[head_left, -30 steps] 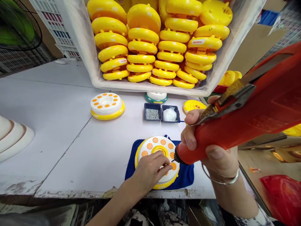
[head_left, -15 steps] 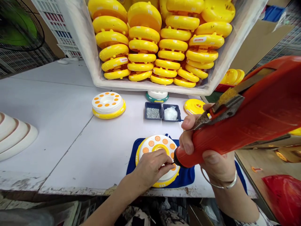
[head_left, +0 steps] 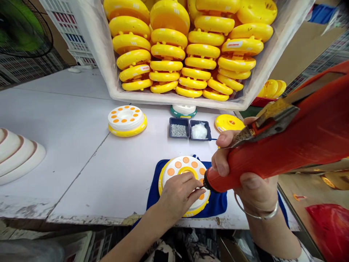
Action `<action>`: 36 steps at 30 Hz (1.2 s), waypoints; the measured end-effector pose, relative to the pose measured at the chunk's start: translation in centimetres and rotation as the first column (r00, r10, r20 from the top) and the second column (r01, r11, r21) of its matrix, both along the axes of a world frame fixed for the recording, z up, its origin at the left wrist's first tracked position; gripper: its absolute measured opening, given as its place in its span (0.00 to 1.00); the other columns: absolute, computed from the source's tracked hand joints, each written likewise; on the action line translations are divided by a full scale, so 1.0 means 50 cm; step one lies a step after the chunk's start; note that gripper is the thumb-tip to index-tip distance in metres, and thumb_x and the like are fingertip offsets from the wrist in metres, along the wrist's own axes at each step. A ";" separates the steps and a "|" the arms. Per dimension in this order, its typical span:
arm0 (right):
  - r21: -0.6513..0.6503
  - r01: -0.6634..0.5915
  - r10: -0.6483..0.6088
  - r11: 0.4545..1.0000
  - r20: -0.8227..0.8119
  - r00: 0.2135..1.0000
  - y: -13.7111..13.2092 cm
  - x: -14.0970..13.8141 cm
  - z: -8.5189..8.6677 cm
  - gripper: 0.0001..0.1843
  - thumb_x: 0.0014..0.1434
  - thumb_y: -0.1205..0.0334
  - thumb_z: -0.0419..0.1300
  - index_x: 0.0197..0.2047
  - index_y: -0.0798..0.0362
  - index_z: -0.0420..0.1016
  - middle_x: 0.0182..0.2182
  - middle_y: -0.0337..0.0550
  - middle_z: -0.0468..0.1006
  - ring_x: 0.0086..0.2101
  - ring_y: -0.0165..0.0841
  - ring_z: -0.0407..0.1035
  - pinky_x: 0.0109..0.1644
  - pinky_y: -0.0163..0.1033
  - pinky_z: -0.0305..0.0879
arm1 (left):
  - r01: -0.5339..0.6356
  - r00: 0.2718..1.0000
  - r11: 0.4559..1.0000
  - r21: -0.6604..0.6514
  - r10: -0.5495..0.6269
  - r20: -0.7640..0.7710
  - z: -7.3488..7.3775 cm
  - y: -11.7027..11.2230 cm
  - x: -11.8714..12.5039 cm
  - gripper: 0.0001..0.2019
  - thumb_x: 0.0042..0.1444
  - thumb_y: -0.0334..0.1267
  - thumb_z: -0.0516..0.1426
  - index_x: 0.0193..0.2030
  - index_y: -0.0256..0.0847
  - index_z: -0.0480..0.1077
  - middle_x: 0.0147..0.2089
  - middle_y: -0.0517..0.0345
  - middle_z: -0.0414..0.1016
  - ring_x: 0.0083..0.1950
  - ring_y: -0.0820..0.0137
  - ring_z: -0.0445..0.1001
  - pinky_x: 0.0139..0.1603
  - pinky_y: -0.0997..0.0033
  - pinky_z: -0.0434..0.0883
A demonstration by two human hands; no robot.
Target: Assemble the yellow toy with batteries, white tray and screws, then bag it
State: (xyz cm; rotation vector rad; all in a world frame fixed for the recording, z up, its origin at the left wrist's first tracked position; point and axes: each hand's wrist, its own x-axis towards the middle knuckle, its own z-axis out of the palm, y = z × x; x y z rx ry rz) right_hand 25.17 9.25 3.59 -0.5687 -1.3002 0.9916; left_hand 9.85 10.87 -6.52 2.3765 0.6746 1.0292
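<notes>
I have the right hand (head_left: 255, 187) wrapped round one red electric screwdriver (head_left: 272, 149), the left hand (head_left: 177, 193) pinching its bit (head_left: 202, 187) over one orange-dotted disc (head_left: 188, 169) on one blue cloth (head_left: 219, 203). Beyond, I count two dark trays (head_left: 179, 121) on the tabletop (head_left: 114, 174).

A fan (head_left: 16, 31) with a dark guard and green blades stands at the upper left, near slatted white crates (head_left: 65, 25). A big white tub (head_left: 141, 98) at the back of the counter (head_left: 79, 171) holds columns of yellow discs (head_left: 167, 52). Pale rounded pieces (head_left: 20, 156) sit nested at the left edge. Rightward are brown cardboard (head_left: 294, 54), a red basket (head_left: 263, 102) with yellow pieces (head_left: 272, 88), and, lower down, a shiny red bag (head_left: 328, 227).
</notes>
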 end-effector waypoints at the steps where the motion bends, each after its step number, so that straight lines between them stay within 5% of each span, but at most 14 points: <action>1: -0.006 -0.003 0.003 1.000 -0.007 1.000 0.000 0.000 0.000 0.19 0.55 0.57 0.66 0.49 0.39 0.68 0.45 0.40 0.72 0.24 0.26 0.64 0.28 0.38 0.62 | 0.000 1.000 1.000 0.018 0.000 0.003 0.000 0.001 0.002 0.08 0.64 0.36 0.54 0.34 0.37 0.71 0.31 0.57 0.73 0.32 0.71 0.70 0.31 0.72 0.64; 10: -0.020 0.066 -0.066 0.998 -0.013 0.998 0.007 0.006 -0.004 0.29 0.52 0.52 0.68 0.55 0.37 0.63 0.44 0.43 0.73 0.23 0.28 0.63 0.24 0.38 0.62 | -0.005 0.997 0.999 -0.052 0.000 -0.083 0.018 0.010 -0.008 0.08 0.60 0.41 0.59 0.37 0.38 0.70 0.35 0.56 0.74 0.36 0.68 0.71 0.35 0.69 0.67; 20: 0.038 0.062 -0.059 0.997 -0.093 0.994 0.043 0.038 -0.021 0.34 0.52 0.64 0.69 0.60 0.44 0.63 0.48 0.42 0.70 0.29 0.27 0.66 0.28 0.36 0.66 | -0.247 0.955 0.969 0.032 0.249 -0.162 -0.022 0.021 -0.112 0.12 0.61 0.32 0.56 0.51 0.40 0.67 0.52 0.50 0.70 0.52 0.64 0.69 0.52 0.61 0.69; 36: 0.020 0.011 -0.010 1.000 -0.030 1.000 0.073 0.009 -0.062 0.28 0.57 0.53 0.65 0.59 0.40 0.63 0.44 0.42 0.73 0.23 0.26 0.63 0.27 0.37 0.66 | -0.209 0.947 0.978 -0.023 0.197 -0.253 -0.036 0.009 -0.028 0.22 0.59 0.42 0.59 0.57 0.34 0.64 0.57 0.43 0.68 0.59 0.56 0.65 0.63 0.47 0.61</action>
